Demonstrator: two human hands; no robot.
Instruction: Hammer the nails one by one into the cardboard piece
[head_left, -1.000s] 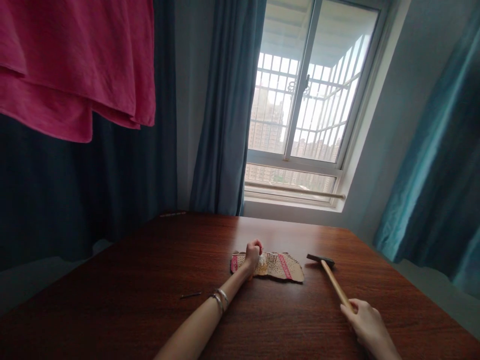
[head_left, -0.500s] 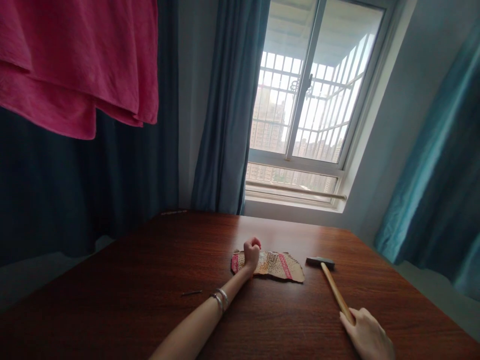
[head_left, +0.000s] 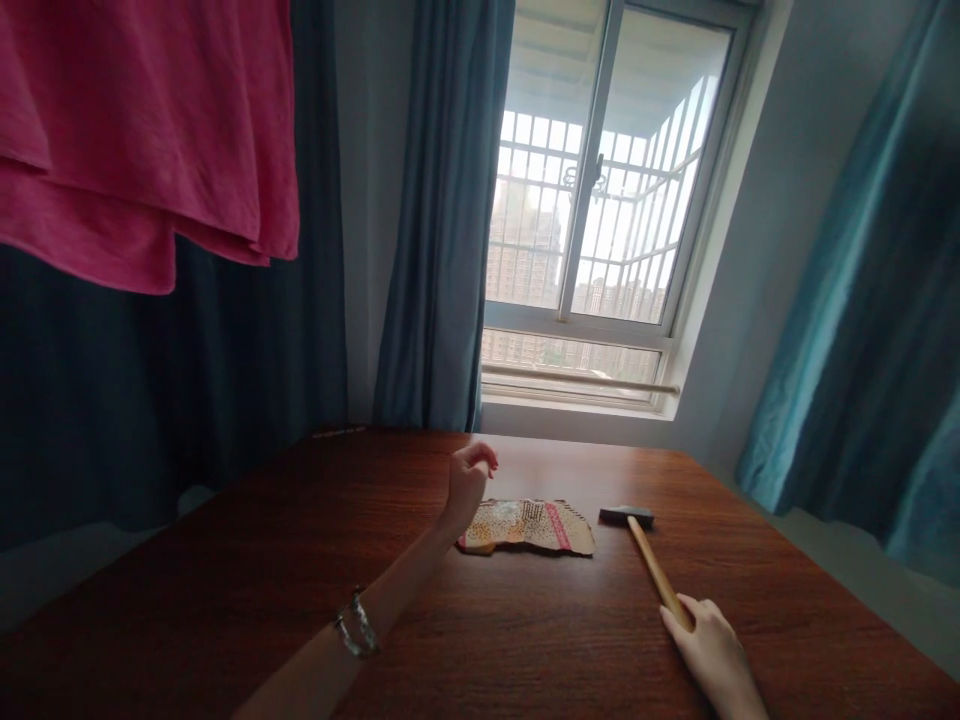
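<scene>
My right hand point(head_left: 709, 640) is wrapped round the wooden handle of a hammer point(head_left: 660, 570). The hammer's dark head lies on the table to the right of a torn cardboard piece point(head_left: 529, 527), printed with dots and a pink stripe. My left hand point(head_left: 469, 482) is raised at the cardboard's left end, its fingers curled closed. Whatever may be in those fingers is hidden from this side. The left wrist wears silvery bangles point(head_left: 356, 625), and its forearm crosses the table.
The brown wooden table point(head_left: 247, 600) reaches to the wall under a barred window point(head_left: 585, 210). Blue curtains point(head_left: 431, 230) hang beside the window. A pink cloth point(head_left: 150, 140) hangs at upper left.
My left hand has lifted and shifted left off the cardboard. A thin dark nail-like piece seen earlier on the table no longer shows; the forearm now crosses that spot. The hammer stays held.
</scene>
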